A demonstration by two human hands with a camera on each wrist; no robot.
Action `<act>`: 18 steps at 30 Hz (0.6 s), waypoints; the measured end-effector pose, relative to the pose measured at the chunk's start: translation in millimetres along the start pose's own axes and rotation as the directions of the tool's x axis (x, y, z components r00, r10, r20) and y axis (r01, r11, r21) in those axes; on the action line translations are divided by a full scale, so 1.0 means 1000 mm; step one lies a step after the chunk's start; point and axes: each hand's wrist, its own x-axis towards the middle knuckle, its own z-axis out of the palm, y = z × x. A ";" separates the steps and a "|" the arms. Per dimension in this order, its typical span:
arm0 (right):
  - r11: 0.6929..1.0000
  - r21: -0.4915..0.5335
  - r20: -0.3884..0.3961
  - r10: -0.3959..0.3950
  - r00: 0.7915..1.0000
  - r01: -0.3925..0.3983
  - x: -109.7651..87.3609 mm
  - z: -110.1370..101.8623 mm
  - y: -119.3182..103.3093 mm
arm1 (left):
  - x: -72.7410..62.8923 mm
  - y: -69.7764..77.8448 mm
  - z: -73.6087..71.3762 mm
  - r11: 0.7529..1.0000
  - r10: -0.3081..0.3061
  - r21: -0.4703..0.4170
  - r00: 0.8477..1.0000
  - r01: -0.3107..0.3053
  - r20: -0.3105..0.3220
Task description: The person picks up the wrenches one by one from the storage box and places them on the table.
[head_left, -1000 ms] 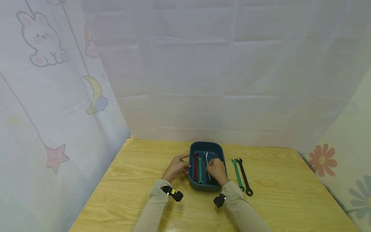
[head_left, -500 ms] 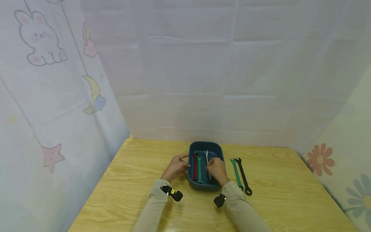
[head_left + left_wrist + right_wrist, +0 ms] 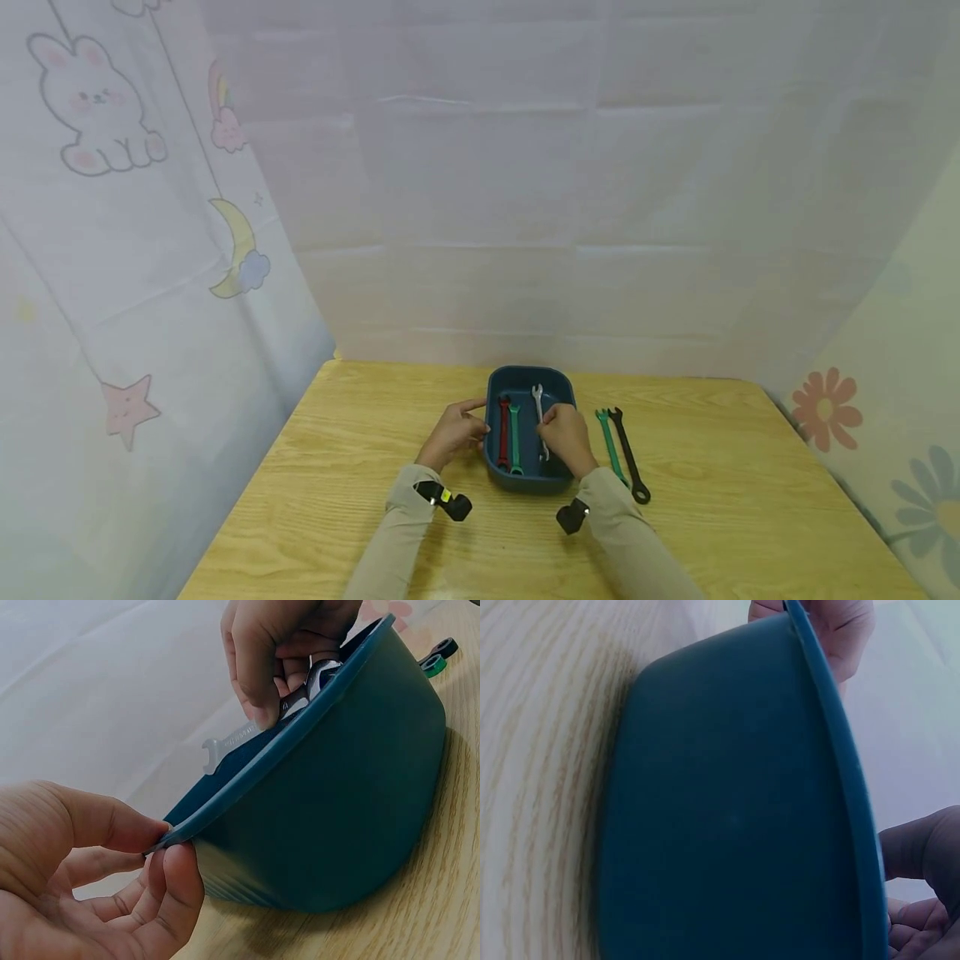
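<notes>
Right hand [image 3: 566,437], fingers curled, pinches a silver wrench [image 3: 231,742]; left of it, the left hand [image 3: 452,435] pinches the bin [image 3: 322,814] rim.

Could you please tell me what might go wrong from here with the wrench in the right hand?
The right hand pinches the silver wrench, which might slip and clatter down near the red wrench lying in the bin. The left hand pinches the bin's edge at one side only, so a knock on the opposite side could shift the bin.
</notes>
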 end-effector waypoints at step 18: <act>1.000 0.006 -0.008 0.019 1.000 -0.018 0.002 -0.008 0.002 | 0.002 0.000 -0.001 1.000 -0.004 -0.004 1.000 0.004 0.004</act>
